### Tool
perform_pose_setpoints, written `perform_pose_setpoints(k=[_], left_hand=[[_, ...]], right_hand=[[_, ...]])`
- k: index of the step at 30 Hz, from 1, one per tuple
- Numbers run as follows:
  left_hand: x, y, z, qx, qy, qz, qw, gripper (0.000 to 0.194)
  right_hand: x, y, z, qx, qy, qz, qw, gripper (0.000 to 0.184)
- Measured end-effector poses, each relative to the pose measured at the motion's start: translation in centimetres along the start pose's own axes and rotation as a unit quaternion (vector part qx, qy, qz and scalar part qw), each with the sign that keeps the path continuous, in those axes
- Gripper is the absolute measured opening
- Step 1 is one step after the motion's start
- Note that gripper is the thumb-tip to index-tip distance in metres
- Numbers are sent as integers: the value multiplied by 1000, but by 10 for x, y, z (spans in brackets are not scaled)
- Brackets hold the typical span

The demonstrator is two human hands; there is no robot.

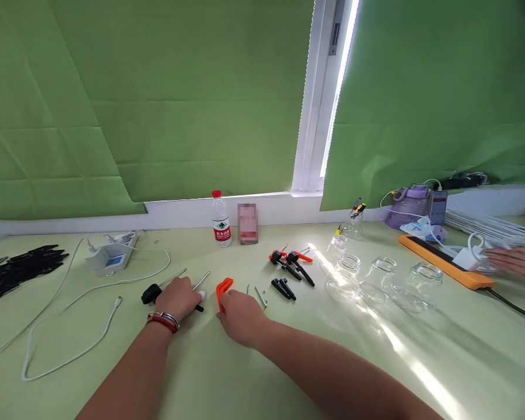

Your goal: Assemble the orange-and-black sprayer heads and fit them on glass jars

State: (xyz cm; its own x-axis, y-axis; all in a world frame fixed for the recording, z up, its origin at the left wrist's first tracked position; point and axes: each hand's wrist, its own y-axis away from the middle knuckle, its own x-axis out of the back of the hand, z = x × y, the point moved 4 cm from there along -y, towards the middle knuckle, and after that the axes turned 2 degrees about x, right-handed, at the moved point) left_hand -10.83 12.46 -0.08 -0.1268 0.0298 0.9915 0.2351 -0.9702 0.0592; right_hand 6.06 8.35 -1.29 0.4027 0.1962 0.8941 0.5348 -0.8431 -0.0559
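My left hand [179, 298] is closed over black plastic parts with metal rods; a black knob-like end [150, 294] sticks out on its left, and a rod [201, 281] points up past its fingers. What lies under the palm is hidden. A small white thing shows at its fingertips. My right hand [244, 318] pinches a curved orange plastic piece [224, 288] just above or on the table. Beside it lie thin metal pins [261, 297] and two short black pieces [284, 289]. Farther right rest black-and-orange clamp-like assemblies [292, 266] with metal rods.
Upturned clear glasses [384, 265] stand at right, near an orange power strip [446, 262] and another person's hand [516, 262]. A water bottle [221, 224] stands at the back. White cable [109, 284], a white power strip [112, 259] and black strips [26, 268] lie left.
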Motion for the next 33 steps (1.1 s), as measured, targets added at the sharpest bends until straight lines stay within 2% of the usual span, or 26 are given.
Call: perform_pose_setpoints(k=[3,6,10,15,18,20,23,25,28,33], left_hand=[[-2,0,0,4,2,-15,1000,26],[-3,1,2,1,3,-11,1000,19],[4,4,6,-11,13,21,1000,20],[16,12,16,-45,26,72,996,25],[20,21,29,-100,38,94,990,24],[21,31,40,-153,48,101,982,25],[18,48,59,-240,58,97,964,27],[15,59,72,-303,60,101,946,29],[9,73,87,-364,60,124,921,29],[2,85,103,-419,37,160,893,29]], right_hand=[[-5,-3,3,-33,-24,7,999,13],[-8,-2,7,-58,-51,10,997,15],[-8,2,12,-70,-89,31,993,24],[8,14,25,-97,-230,63,966,32],[27,30,42,-115,-362,78,922,30],[40,44,57,-128,-463,83,873,22],[59,66,80,-145,-586,94,791,29],[65,78,93,-159,-633,101,751,32],[63,89,106,-171,-668,80,720,33],[45,95,112,-176,-693,-1,700,28]])
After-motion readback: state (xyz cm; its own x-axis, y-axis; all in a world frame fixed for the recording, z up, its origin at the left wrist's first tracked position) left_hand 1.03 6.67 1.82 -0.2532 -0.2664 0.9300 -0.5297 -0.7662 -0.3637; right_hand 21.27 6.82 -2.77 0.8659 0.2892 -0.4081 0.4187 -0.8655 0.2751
